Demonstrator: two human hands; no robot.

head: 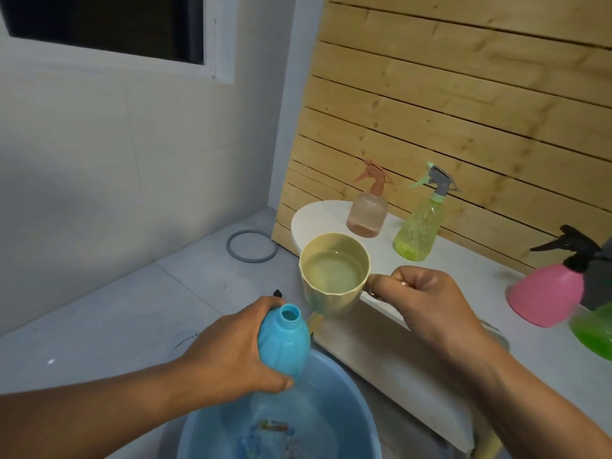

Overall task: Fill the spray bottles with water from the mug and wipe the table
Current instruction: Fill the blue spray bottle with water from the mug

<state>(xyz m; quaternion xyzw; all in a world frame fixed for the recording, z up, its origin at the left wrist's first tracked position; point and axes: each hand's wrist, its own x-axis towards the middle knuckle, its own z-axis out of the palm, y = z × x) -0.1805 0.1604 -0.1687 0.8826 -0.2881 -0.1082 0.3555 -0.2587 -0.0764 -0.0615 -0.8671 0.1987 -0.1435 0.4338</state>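
Bare forearms, no sleeves; ring on right hand point(430, 303) finger.

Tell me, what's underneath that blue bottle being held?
Below the blue bottle, gripped by the left hand, sits a blue basin holding water and something colourful, too blurred to identify. The hand and bottle cover part of the basin.

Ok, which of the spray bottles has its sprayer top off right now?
The blue bottle gripped in the left hand, held over the basin: its neck is open. The peach, yellow-green and pink ones on the table have trigger heads on.
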